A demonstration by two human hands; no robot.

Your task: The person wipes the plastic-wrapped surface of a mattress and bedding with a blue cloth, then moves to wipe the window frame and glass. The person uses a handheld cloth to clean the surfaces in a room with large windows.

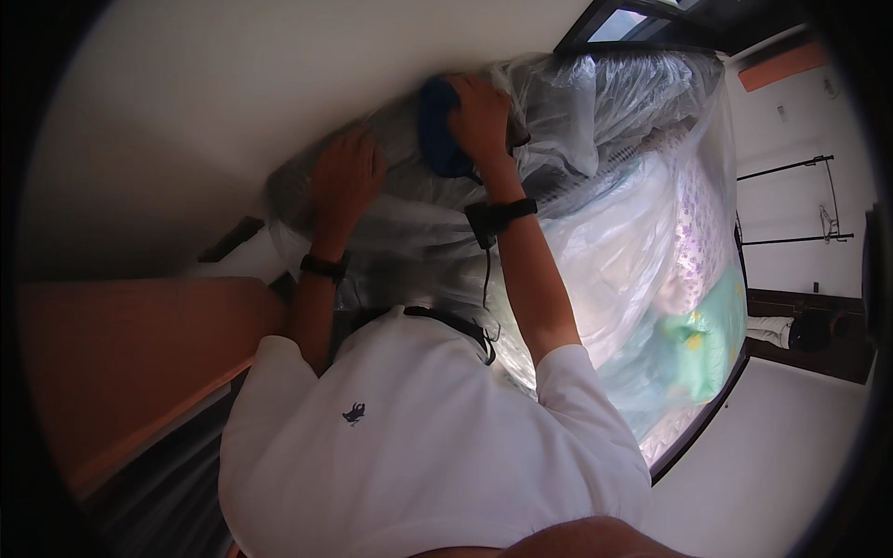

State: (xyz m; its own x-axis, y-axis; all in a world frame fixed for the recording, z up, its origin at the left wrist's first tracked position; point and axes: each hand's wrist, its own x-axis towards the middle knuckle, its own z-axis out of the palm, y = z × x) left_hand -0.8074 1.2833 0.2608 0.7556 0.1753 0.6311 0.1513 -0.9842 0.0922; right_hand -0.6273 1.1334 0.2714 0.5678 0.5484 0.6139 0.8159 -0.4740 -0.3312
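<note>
My right hand is closed over a dark blue rounded object, whose exact kind I cannot make out. It rests at the far edge of a large surface draped in clear plastic sheeting. To the left, my left hand lies with its fingers stretched out on the same plastic-covered dark edge, beside the wall, and holds nothing. Black bands circle both wrists, and a dark cord hangs from the one on the right. Under the sheeting, dark mesh-like material shows near my right hand.
Floral bedding and a green piece lie under the plastic to the right. An orange-brown panel stands at the left. A pale wall rises beyond my hands. A black rack is at the far right.
</note>
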